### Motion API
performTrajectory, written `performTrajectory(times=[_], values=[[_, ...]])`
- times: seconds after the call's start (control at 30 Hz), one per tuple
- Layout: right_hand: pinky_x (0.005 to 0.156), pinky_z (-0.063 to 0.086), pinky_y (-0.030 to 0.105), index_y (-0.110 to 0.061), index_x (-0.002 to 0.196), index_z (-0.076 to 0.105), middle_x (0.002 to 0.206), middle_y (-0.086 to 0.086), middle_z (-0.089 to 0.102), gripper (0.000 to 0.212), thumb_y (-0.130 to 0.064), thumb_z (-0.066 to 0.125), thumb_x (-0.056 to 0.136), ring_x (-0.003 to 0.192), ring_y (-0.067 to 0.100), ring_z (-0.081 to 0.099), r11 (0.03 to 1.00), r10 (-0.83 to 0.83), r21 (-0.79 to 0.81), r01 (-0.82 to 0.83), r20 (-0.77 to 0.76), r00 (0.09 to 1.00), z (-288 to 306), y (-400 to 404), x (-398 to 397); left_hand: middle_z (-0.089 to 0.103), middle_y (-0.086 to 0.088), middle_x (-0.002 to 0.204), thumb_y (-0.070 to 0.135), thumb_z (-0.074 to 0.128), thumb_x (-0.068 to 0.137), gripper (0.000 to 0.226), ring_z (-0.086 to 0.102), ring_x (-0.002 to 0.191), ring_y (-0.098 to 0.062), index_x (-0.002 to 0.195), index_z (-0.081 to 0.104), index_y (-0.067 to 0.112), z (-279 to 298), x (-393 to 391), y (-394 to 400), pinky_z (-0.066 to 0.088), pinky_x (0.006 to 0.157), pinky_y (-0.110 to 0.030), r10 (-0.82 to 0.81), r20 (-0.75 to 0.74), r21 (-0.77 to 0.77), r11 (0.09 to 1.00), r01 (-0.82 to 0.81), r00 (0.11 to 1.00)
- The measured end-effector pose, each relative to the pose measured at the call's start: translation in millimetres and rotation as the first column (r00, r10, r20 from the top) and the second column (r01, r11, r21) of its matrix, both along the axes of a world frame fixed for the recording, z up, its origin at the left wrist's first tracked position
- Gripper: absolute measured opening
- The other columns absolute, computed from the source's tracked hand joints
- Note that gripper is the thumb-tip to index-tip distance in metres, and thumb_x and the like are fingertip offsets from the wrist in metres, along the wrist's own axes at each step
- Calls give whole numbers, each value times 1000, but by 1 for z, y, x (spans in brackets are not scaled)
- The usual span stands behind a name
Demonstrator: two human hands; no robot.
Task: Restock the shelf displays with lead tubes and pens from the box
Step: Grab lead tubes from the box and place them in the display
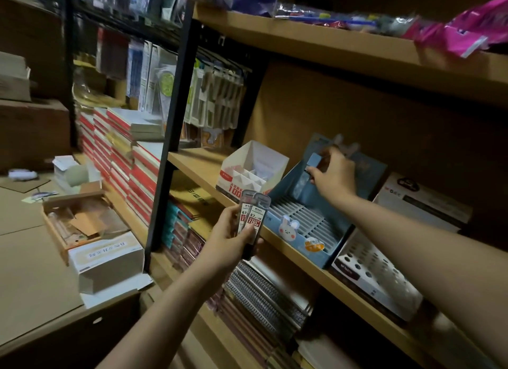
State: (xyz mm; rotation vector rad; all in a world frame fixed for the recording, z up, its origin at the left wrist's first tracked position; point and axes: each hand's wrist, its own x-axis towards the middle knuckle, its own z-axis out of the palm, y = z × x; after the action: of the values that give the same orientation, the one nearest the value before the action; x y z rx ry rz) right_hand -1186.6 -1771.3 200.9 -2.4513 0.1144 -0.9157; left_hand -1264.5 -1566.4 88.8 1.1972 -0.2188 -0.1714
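My left hand (229, 240) grips two slim lead tubes (253, 213) with red and white labels, held upright in front of the shelf edge. A white and red compartmented display box (254, 170) stands on the middle shelf just behind them. To its right sits a blue display tray (310, 223) with a rabbit picture and grey slotted rows. My right hand (334, 176) reaches into the back of that blue tray and pinches a small blue-grey packet (316, 159).
A white display with round holes (376, 269) and a dark-printed box (423, 203) stand right of the blue tray. Notebooks fill the lower shelf (264, 289). An open cardboard box (79, 223) and a white carton (107, 261) sit on flat cardboard at left.
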Motion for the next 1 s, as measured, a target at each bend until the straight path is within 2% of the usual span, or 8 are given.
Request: performTrajectory(times=[0.17,0.4,0.53,0.6,0.8,0.9,0.97,1.0], values=[[84,56,45,-6,110,59,106,14,63,31,-9,74,84,97,30,63,999,-19,-45,19,6,1000,-6,2,7,64,-3,112,7,48,98,34,70,82,-14,122,47,31,-2,3,3,59,74,-31,-7,27,3,1000,7,1000],[78,59,45,-11,106,53,96,4,54,29,-7,72,84,93,26,62,999,13,-35,-12,24,1000,-18,6,12,63,-3,113,9,50,98,32,71,89,-19,121,49,31,-8,5,3,58,72,-28,-13,9,13,1000,13,1000],[72,50,28,-13,101,60,90,2,61,23,-11,74,84,87,18,62,998,10,-59,-7,48,999,-24,2,14,63,-2,115,11,50,98,34,71,88,-16,127,48,29,-12,4,2,57,72,-27,-35,25,44,998,34,999],[70,48,25,-14,102,63,87,0,65,23,-14,75,83,83,14,62,998,25,-58,-22,43,999,-28,-1,13,62,-2,116,10,50,98,35,71,89,-17,127,47,29,-13,4,2,57,71,-27,-34,21,41,999,33,999],[76,45,27,-15,132,54,83,-7,61,49,-21,72,87,91,17,64,999,26,-25,-28,-67,997,-34,-4,7,63,-1,114,8,50,97,33,72,87,-16,124,49,28,-14,3,3,60,72,-29,-4,7,-18,1000,4,1000],[73,43,22,-17,144,40,74,-9,60,60,-22,66,91,74,6,57,998,38,-51,-39,-11,999,-28,5,-3,64,-1,114,8,52,96,33,72,88,-17,124,50,26,-13,3,5,60,73,-29,5,3,-33,999,-5,1000],[62,43,18,-20,130,52,72,-6,61,40,-23,65,92,64,2,57,992,129,5,-129,26,991,-22,18,-16,64,-1,113,9,52,96,33,71,90,-17,125,51,25,-13,2,8,60,77,-33,11,5,-37,999,-11,1000],[59,46,19,-22,118,58,76,-5,64,27,-26,64,92,63,2,59,977,212,35,-211,-37,977,-20,26,-23,65,0,112,10,53,96,34,69,92,-19,126,50,26,-12,2,9,59,80,-36,13,11,-32,999,-13,1000]])
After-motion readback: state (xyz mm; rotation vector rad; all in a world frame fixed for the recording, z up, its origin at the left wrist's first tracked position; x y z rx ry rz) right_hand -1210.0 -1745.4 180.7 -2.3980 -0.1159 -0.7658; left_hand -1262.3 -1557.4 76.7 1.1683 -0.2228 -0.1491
